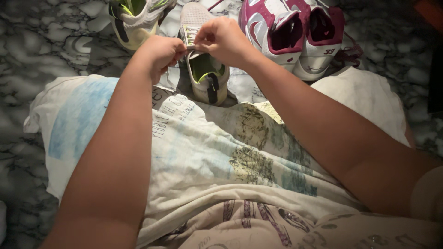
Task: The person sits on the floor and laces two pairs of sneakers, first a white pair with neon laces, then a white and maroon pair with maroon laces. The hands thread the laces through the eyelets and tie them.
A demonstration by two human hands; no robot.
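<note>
Fabric fills the near ground: a pale printed garment (221, 157) draped over the person's lap, faded blue and green patches across it, spread out onto the marbled floor (41, 41). From the lower corners both bare forearms run up toward twelve o'clock and converge over a grey sneaker with lime lining (206, 74), which sits on the floor just past the garment's far edge, heel nearest the person and toe pointing away, so its long axis runs from six to twelve o'clock. The left hand (162, 51) is curled narrow at the shoe's ten o'clock side, fingertips pinched on what looks like a lace or the edge of the tongue; the right hand (222, 39) comes in from two o'clock, knuckles up, likewise pinched tight on the same strip. The two hands almost touch above the shoe's throat, and neither is clearly nearer to it; the thing they grip is too small and shadowed to name surely. Beyond, at eleven o'clock, the matching grey and lime sneaker (136, 18) lies tilted, apart from the first. At one o'clock stands a pair of maroon and white high-top shoes (295, 32), side by side, openings facing the person, loose laces trailing to their right.
</note>
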